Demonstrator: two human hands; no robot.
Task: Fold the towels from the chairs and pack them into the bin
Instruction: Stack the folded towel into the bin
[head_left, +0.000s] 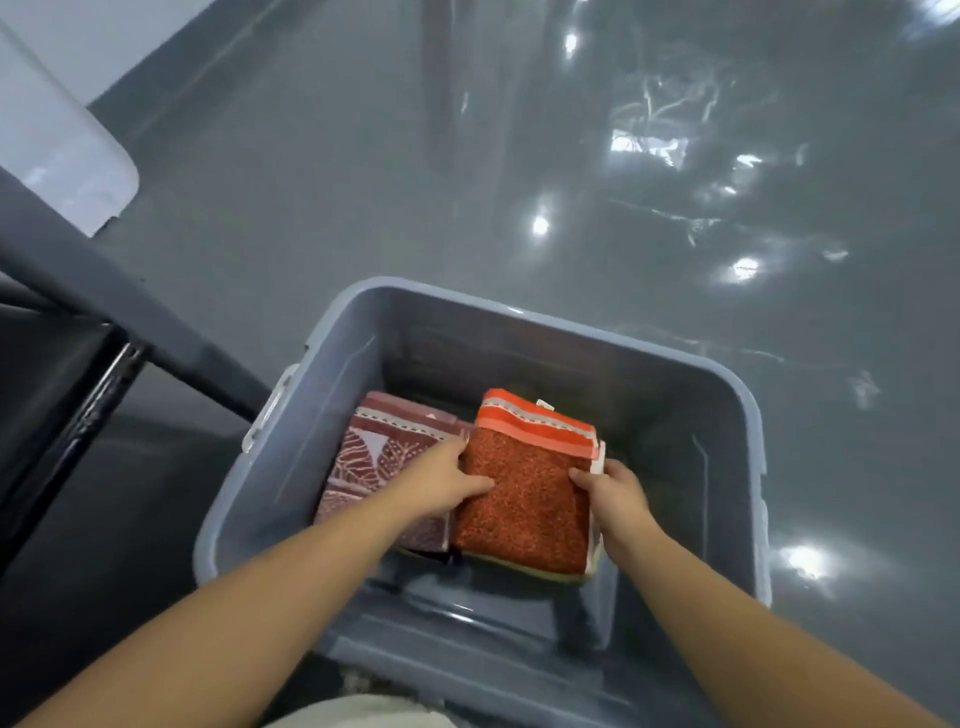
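Both hands are gripping one folded orange towel (524, 499) inside the single grey bin (737, 415) at lower centre: left hand (441, 480) clasping its left edge, right hand (615, 493) its right; one maroon towel (363, 467) is lying just beside it

No text can be read. The orange towel (524, 499) has a small pale tag (544, 404) at its far edge, too small and blurred to show any lettering. The maroon towel (374, 462) to its left bears a leaf pattern only.
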